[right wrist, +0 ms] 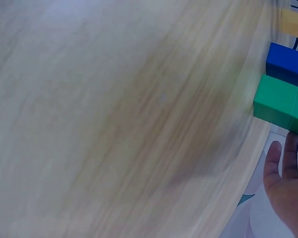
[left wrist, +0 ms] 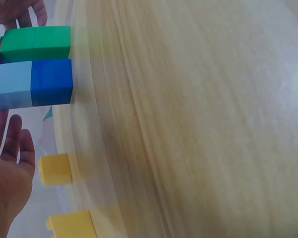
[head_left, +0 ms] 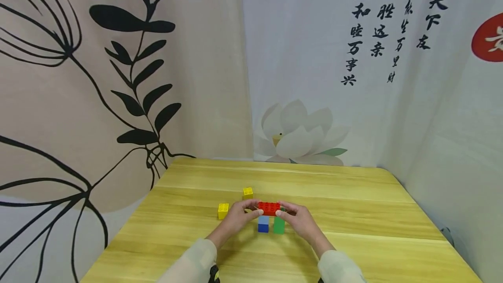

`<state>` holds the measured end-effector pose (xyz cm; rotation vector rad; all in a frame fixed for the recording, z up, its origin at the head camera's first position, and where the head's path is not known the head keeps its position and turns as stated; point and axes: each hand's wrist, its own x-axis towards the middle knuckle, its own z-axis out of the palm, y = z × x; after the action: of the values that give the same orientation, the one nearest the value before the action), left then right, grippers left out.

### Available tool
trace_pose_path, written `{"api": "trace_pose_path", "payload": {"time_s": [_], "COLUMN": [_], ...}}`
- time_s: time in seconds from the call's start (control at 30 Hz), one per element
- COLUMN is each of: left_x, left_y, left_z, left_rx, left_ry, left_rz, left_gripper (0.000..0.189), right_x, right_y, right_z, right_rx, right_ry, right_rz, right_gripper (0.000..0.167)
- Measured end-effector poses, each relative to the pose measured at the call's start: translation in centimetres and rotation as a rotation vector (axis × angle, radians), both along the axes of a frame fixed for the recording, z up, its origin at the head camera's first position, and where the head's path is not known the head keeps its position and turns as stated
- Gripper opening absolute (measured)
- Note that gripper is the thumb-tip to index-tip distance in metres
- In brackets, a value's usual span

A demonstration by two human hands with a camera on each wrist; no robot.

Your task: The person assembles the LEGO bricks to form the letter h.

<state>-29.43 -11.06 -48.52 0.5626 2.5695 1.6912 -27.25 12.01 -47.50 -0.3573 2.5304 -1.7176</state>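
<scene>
A red toy brick point(head_left: 269, 208) lies across the tops of two short columns. The left column has a light blue brick point(left wrist: 12, 85) over a dark blue brick point(left wrist: 52, 82); the right one is two stacked green bricks point(right wrist: 276, 100). With thumb and fingers my left hand point(head_left: 238, 216) pinches the red brick's left end. At its right end my right hand point(head_left: 301, 222) pinches it the same way, beside the green column. Remaining fingers of the left hand hang loosely in the left wrist view. Just where the red brick's underside meets the columns is partly hidden.
Two loose yellow bricks stand on the wooden table point(head_left: 353, 213): one yellow brick point(head_left: 223, 211) left of the left hand, another yellow brick point(head_left: 248, 193) farther back. A printed curtain point(head_left: 212, 77) hangs behind the table's far edge.
</scene>
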Motion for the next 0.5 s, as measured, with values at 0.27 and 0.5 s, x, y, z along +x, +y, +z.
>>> {"api": "trace_pose_path", "payload": {"time_s": [0.27, 0.5], "left_x": [0.1, 0.0], "left_y": [0.4, 1.1], "left_z": [-0.1, -0.2], "left_rx": [-0.002, 0.001], "left_ry": [-0.013, -0.003], "left_rz": [-0.006, -0.029], "left_gripper": [0.038, 0.036], "right_x": [0.2, 0.1], "right_y": [0.2, 0.9], "right_z": [0.1, -0.1], "right_rx": [-0.010, 0.002], "right_ry": [0.017, 0.039], "right_rz": [-0.001, -0.033], "right_gripper": [0.053, 0.051]}}
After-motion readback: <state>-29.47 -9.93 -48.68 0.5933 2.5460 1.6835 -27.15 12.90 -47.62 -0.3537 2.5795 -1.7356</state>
